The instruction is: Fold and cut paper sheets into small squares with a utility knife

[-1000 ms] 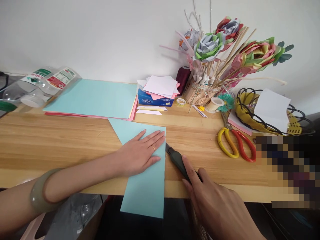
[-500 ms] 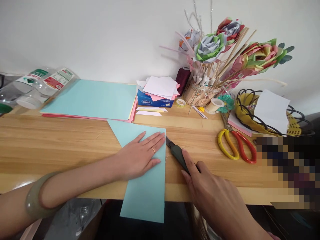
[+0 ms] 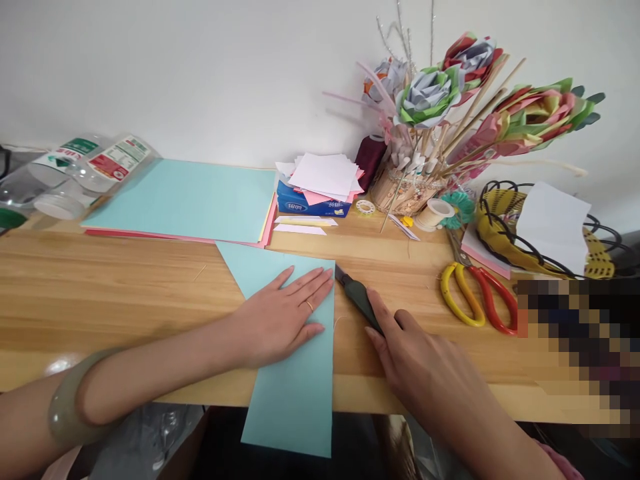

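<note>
we find one smooth, angular blue paper sheet (image 3: pixel 296 390) on the wood-grained table (image 3: pixel 125 280), its lower end overhanging the front edge and the left hand (image 3: pixel 280 323) spread flat on it. we record the right hand (image 3: pixel 423 357) gripping one dark-handled knife (image 3: pixel 361 300), blade at the sheet's straight right edge; a stretch of wood separates this from one pair of scissors (image 3: pixel 469 291).
</note>
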The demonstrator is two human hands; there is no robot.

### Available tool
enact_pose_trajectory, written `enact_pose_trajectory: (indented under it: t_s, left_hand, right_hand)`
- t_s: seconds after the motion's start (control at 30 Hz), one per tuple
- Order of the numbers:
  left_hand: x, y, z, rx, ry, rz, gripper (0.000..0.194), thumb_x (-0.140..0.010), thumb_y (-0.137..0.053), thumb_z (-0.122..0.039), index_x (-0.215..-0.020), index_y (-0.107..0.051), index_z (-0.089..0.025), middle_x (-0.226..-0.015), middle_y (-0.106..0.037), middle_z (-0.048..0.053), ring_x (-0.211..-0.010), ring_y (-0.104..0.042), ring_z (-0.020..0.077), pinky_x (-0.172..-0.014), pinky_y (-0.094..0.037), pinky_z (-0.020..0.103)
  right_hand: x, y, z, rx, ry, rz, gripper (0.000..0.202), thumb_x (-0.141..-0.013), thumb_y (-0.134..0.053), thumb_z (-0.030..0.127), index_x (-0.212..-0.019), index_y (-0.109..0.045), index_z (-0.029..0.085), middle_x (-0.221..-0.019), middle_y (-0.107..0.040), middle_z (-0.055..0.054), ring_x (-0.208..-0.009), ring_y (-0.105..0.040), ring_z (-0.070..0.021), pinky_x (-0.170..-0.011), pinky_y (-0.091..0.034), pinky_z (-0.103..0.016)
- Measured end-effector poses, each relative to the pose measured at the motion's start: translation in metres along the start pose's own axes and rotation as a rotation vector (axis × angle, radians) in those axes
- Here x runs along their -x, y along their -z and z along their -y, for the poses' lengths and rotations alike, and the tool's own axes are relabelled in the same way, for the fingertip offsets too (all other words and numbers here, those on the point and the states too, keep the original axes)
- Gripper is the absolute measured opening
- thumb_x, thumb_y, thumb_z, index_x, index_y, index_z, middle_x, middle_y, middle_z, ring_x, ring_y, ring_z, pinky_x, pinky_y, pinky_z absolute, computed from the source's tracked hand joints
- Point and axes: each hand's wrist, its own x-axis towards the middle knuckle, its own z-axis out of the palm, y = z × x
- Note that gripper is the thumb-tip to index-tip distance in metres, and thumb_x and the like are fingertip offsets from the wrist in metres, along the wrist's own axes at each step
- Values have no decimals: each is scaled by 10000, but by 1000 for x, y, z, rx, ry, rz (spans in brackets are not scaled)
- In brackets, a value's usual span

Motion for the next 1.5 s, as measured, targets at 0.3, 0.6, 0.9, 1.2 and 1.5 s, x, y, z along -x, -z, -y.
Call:
enact_pose_trajectory:
  t_s: [0.3, 0.6, 0.9, 1.2, 1.5]
  left_hand:
    - [1, -1, 0, 16, 14, -14, 590, -987, -219, -474, -1481, -152, -158, -1553, -136, 72, -1437, -94, 191, -1157, -76, 452]
    - [12, 13, 10, 661, 226, -313, 532, -981, -227, -493, -1410, -349, -204, -1505, -328, 33, -1398, -259, 171, -1154, -237, 375]
    - [13, 8, 16, 939, 312, -457, 541, -947, -315, -533, -1384, -371, -219, -1472, -384, 58, -1371, -319, 211, -1143, -259, 421]
    - [11, 5, 20, 871, 232, -506, 467, -949, -354, -434, -1357, -368, -207, -1428, -437, 70, -1344, -367, 190, -1126, -298, 374]
    - [8, 19, -43, 92, -356, -642, 378, -921, -320, -179, -1150, -614, -239, -1189, -646, 34, -1240, -478, 167, -1113, -312, 371]
  right_hand:
    - [-36, -9, -29, 41, -120, 107, 484, -946, -419, 323, -1409, -370, 191, -874, -660, -64, -571, -641, -209, -412, -363, -282]
    - [-25, 1, -17, -311, 241, -376, 404, -944, -419, 303, -1297, -498, 120, -1244, -568, -169, -1171, -501, -271, -928, -451, -450]
    - [35, 4, 4, -555, 716, -162, 427, -907, -400, 129, -1324, -485, 167, -1274, -594, -49, -1244, -476, -158, -967, -474, -303]
    - [6, 7, -86, -252, -122, -977, 662, -859, -378, 49, -1434, -322, 372, -1428, -430, -44, -1257, -453, -332, -986, -416, -558]
    - [-62, -35, -85, -409, 114, -339, 498, -809, -420, 155, -1299, -510, 155, -1283, -580, -108, -1171, -546, -211, -960, -466, -387]
